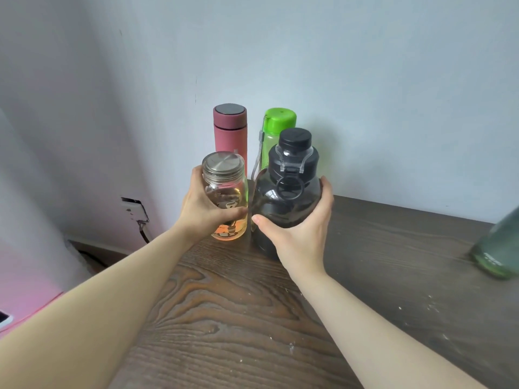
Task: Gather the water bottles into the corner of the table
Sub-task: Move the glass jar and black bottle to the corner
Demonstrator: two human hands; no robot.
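At the far left corner of the dark wooden table [224, 318], several bottles stand close together. My left hand [200, 210] is wrapped around a clear glass bottle [226, 192] with a steel lid. Touching its right side is a big dark smoky bottle [286, 197] with a black cap, gripped by my right hand [302, 230]. Behind them, against the wall, stand a pink thermos [230, 130] and a green-capped bottle [276, 130]. A pale green bottle [498, 248] stands apart at the right edge of view, partly cut off.
The white wall runs right behind the bottles. Left of the table's edge there is a wall socket [134, 209] with a cable, and a pink surface [28, 299] lower down with a phone corner at the frame's edge.
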